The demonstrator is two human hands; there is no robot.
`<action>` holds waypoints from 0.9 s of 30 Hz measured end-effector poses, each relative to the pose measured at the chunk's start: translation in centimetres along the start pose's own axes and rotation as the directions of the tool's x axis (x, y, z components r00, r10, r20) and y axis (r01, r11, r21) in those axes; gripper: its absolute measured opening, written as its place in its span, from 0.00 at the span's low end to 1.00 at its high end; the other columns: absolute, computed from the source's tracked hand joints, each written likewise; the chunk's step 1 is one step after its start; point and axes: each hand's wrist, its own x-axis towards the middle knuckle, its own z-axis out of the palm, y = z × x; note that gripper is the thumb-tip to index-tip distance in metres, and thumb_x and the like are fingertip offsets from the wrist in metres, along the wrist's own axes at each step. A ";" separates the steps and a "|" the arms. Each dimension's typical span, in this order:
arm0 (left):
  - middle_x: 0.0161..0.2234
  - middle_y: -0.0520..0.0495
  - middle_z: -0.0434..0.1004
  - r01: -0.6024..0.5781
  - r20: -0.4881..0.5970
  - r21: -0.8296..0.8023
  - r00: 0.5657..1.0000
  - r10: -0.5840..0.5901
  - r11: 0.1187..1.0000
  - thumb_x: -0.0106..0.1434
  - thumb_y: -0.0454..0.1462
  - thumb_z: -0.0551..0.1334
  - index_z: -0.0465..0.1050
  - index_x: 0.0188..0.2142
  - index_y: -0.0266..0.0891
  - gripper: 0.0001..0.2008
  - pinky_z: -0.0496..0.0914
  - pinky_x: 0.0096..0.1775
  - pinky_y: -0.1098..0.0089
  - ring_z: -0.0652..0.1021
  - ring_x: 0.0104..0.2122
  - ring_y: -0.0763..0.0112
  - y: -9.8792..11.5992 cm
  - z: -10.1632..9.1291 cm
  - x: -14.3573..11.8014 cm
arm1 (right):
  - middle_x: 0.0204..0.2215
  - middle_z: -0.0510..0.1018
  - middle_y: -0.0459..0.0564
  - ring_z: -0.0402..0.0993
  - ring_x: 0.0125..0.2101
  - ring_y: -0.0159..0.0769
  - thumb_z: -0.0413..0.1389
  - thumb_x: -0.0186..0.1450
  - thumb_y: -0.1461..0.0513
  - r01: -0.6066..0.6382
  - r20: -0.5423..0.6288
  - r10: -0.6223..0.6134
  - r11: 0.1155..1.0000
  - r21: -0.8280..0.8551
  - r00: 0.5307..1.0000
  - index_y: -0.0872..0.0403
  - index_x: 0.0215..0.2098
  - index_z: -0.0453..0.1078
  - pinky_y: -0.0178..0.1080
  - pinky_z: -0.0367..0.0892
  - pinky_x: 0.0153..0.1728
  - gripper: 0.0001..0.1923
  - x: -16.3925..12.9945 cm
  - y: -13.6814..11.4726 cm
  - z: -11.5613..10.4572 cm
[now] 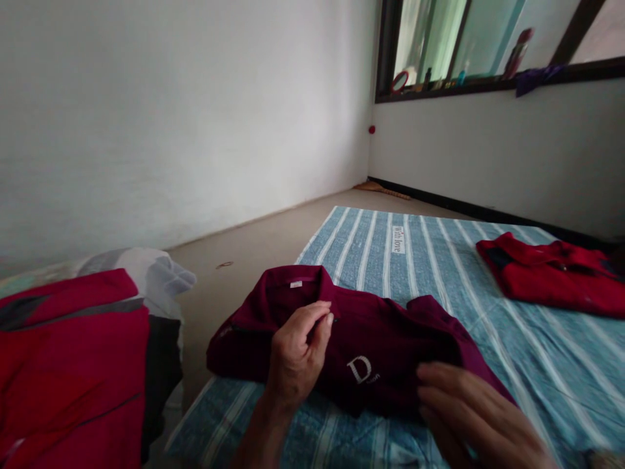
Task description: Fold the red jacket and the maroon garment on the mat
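A maroon collared shirt (390,345) with a white "D" print lies partly folded in front of me. Its collar, with a small white label, points away to the left, and one sleeve side spreads to the right. Over the collar opening is my left hand (297,352), thumb and fingertips pinched together near the collar's front edge. Whether cloth is between those fingertips cannot be made out. My right hand (481,417), a little blurred, hovers at the shirt's lower right with its fingers stretched out, and its thumb side is mostly hidden.
Under the shirt is a blue-and-white striped sheet (361,254) with a "with love" patch. A folded red garment (551,273) rests at the right. Red clothing (97,365) is piled at the left beside white plastic (161,273). White walls (195,117) and a window ledge stand behind.
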 end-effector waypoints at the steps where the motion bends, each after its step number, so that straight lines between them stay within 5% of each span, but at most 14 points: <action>1: 0.40 0.48 0.79 0.005 -0.015 0.012 1.000 -0.005 1.000 0.64 0.36 0.57 0.73 0.39 0.41 0.07 0.72 0.46 0.67 0.78 0.40 0.68 0.0 -0.2 -0.3 | 0.43 0.77 0.49 0.73 0.45 0.41 0.53 0.63 0.65 -0.033 0.050 0.036 0.998 -0.058 0.998 0.49 0.45 0.69 0.43 0.71 0.45 0.13 1.0 0.9 0.5; 4: 0.40 0.48 0.79 0.012 -0.061 0.037 0.998 -0.010 0.999 0.63 0.36 0.58 0.73 0.39 0.40 0.07 0.72 0.46 0.66 0.78 0.41 0.67 -0.3 -0.6 -1.5 | 0.47 0.74 0.56 0.70 0.48 0.48 0.52 0.64 0.59 -0.155 0.165 0.204 0.950 -0.271 0.965 0.54 0.48 0.68 0.52 0.69 0.47 0.15 2.8 3.4 2.0; 7: 0.40 0.48 0.79 0.077 -0.122 0.062 0.990 -0.069 0.995 0.63 0.36 0.59 0.73 0.40 0.40 0.07 0.72 0.46 0.67 0.78 0.40 0.67 -0.7 -1.4 -2.7 | 0.45 0.75 0.56 0.72 0.45 0.47 0.53 0.63 0.56 -0.190 0.304 0.301 0.919 -0.344 0.904 0.54 0.47 0.69 0.49 0.70 0.44 0.16 1.6 5.0 3.4; 12: 0.39 0.51 0.79 0.243 -0.160 0.053 0.959 -0.232 0.968 0.62 0.39 0.61 0.75 0.42 0.43 0.09 0.72 0.44 0.69 0.79 0.37 0.68 -1.8 -2.9 -4.1 | 0.47 0.74 0.53 0.67 0.51 0.44 0.49 0.66 0.58 -0.070 0.281 0.176 0.934 -0.350 0.943 0.54 0.47 0.69 0.46 0.66 0.48 0.14 -3.1 4.9 4.7; 17: 0.38 0.52 0.80 0.339 -0.219 0.071 0.923 -0.317 0.938 0.61 0.41 0.61 0.76 0.41 0.45 0.09 0.71 0.44 0.69 0.79 0.37 0.68 -1.8 -3.4 -4.5 | 0.46 0.75 0.54 0.70 0.48 0.44 0.46 0.68 0.60 -0.023 0.237 0.116 0.931 -0.364 0.964 0.56 0.46 0.69 0.47 0.65 0.47 0.14 -4.5 3.9 5.0; 22: 0.37 0.50 0.80 0.481 -0.331 0.053 0.835 -0.439 0.875 0.60 0.46 0.60 0.76 0.39 0.43 0.13 0.72 0.42 0.69 0.79 0.35 0.66 -2.2 -4.8 -4.9 | 0.45 0.76 0.55 0.70 0.47 0.44 0.45 0.68 0.61 -0.005 0.210 0.086 0.933 -0.359 0.974 0.57 0.45 0.69 0.46 0.64 0.47 0.14 -4.2 3.9 5.0; 27: 0.39 0.47 0.79 0.566 -0.487 -0.121 0.682 -0.545 0.816 0.57 0.47 0.62 0.74 0.39 0.40 0.15 0.73 0.42 0.68 0.79 0.37 0.64 -4.3 -6.8 -4.8 | 0.44 0.76 0.53 0.72 0.45 0.43 0.45 0.68 0.60 -0.047 0.240 0.126 0.950 -0.310 0.963 0.55 0.45 0.69 0.45 0.66 0.45 0.14 -3.6 4.1 4.4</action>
